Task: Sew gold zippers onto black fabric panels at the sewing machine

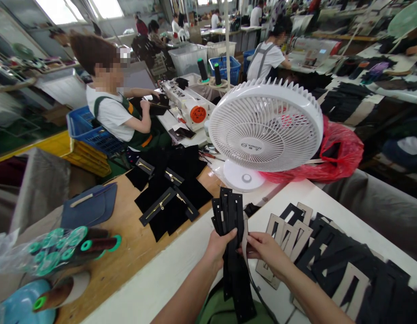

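A bundle of black slotted strips (pixel 233 216) is gripped in my left hand (pixel 217 249), thumb across the front, the strips hanging down over my lap. Close on its right, my right hand (pixel 264 252) pinches one strip with a beige face (pixel 245 238) by its edge, seen nearly side-on. Whether that strip touches the bundle along its length I cannot tell. A spread pile of similar black and beige slotted pieces (pixel 329 252) lies on the white table (pixel 141 288) to the right of my hands.
A white fan (pixel 265 126) stands just beyond my hands, beside a red plastic bag (pixel 343 148). Black pieces with zippers (pixel 172 198) lie on the wooden table at left, near thread spools (pixel 69 243). A co-worker (pixel 110 103) sits at a sewing machine (pixel 184 103).
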### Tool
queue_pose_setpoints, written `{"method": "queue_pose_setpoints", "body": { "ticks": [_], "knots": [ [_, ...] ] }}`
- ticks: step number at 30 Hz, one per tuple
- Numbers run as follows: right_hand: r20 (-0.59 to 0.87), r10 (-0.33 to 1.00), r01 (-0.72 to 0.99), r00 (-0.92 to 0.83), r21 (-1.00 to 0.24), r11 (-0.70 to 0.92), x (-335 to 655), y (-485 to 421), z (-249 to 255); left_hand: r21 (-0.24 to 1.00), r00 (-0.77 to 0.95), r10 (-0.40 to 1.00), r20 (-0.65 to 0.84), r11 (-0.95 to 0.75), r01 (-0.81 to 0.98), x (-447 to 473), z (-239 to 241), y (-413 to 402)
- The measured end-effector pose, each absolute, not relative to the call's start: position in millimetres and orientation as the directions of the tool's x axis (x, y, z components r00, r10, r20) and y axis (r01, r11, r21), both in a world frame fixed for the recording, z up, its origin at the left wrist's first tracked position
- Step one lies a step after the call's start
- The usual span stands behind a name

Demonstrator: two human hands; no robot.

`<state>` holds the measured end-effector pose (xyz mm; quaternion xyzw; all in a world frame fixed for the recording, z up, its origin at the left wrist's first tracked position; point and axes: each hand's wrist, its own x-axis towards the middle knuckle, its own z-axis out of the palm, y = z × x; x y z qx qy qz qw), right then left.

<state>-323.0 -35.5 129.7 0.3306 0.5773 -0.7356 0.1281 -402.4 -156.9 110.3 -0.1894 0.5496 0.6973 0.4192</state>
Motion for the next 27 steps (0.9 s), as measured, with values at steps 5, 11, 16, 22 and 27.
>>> {"method": "queue_pose_setpoints", "body": {
  "ticks": [5, 11, 16, 22, 27],
  "knots": [
    [-0.599, 0.410, 0.583, -0.688, -0.792, -0.180, -323, -29, 110, 0.550, -0.514, 0.421, -0.747, -0.042, -0.834, -402, 115, -153],
    [-0.598, 0.427, 0.575, -0.678, -0.794, -0.198, -316, -38, 100, 0.495, -0.449, 0.481, -0.753, -0.036, -0.868, -397, 119, -155],
    [-0.588, 0.468, 0.504, -0.660, -0.808, -0.305, -309, -30, 103, 0.576, -0.528, 0.512, -0.678, -0.076, -0.814, -397, 120, -158],
    [-0.601, 0.500, 0.425, -0.624, -0.797, -0.428, -307, -16, 101, 0.690, -0.653, 0.480, -0.586, -0.127, -0.712, -397, 117, -154],
    [-0.632, 0.479, 0.344, -0.609, -0.754, -0.559, -302, -12, 99, 0.654, -0.598, 0.520, -0.610, -0.096, -0.750, -397, 119, -156]
  ]
}}
